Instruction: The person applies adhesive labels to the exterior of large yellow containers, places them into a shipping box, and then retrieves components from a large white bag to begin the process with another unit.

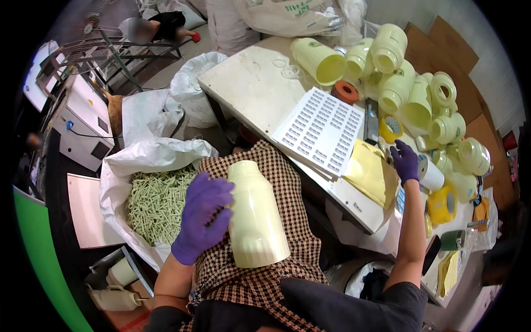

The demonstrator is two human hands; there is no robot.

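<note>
A pale yellow plastic bottle-shaped shell (257,221), with a narrower neck and wide base, rests on my lap. At its left side is my left hand (203,213), in a purple glove and slightly blurred. Its fingers are curved and apart, with the tips at the shell's edge. My right hand (406,161), also gloved in purple, reaches over the table's right part with fingers apart. It is nearest to a yellow tape roll (390,128) and a yellow paper sheet (368,171). A stack of printed label sheets (318,130) lies left of them.
More pale yellow shells (388,50) crowd the right of the white table (249,72). An orange-red ring (345,92) and a wide yellow tape roll (442,203) lie there too. Left of me, a white sack (130,160) holds pale green pieces (157,205). A person (166,26) is at the back left.
</note>
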